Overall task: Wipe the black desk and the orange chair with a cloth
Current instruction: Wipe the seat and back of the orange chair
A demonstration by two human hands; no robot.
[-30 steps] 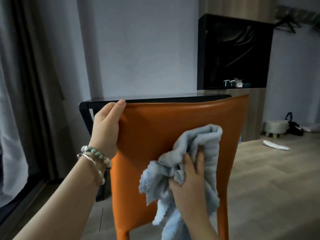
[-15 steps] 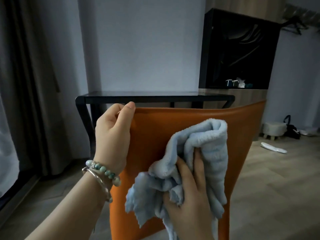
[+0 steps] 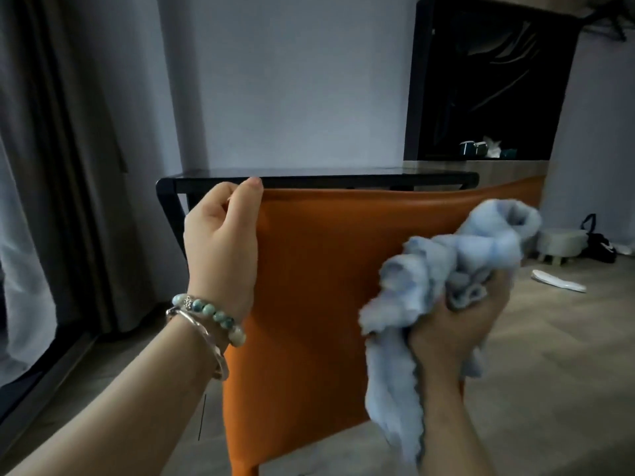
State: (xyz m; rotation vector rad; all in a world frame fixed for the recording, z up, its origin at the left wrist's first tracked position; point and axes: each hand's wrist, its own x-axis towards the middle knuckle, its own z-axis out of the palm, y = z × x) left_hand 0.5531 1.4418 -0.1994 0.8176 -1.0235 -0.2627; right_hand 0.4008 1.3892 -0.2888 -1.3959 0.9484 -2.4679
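Note:
The orange chair (image 3: 319,280) stands right in front of me with its backrest facing me. My left hand (image 3: 223,242) grips the top left corner of the backrest, thumb on the near face. My right hand (image 3: 457,321) holds a bunched light blue cloth (image 3: 453,259) against the right side of the backrest, and part of the cloth hangs below my wrist. Beyond the chair stands the black desk (image 3: 309,178) against the pale wall; only its top edge and left leg show.
Grey curtains (image 3: 51,166) hang at the left. A dark cabinet niche (image 3: 488,80) with small cups is at the back right. A small pale stool (image 3: 560,242), a black bag (image 3: 598,242) and a white slipper (image 3: 556,281) lie on the wooden floor at right.
My right hand has slid the cloth from the middle of the backrest to its right side and bunched it tighter. My left hand keeps its grip on the corner.

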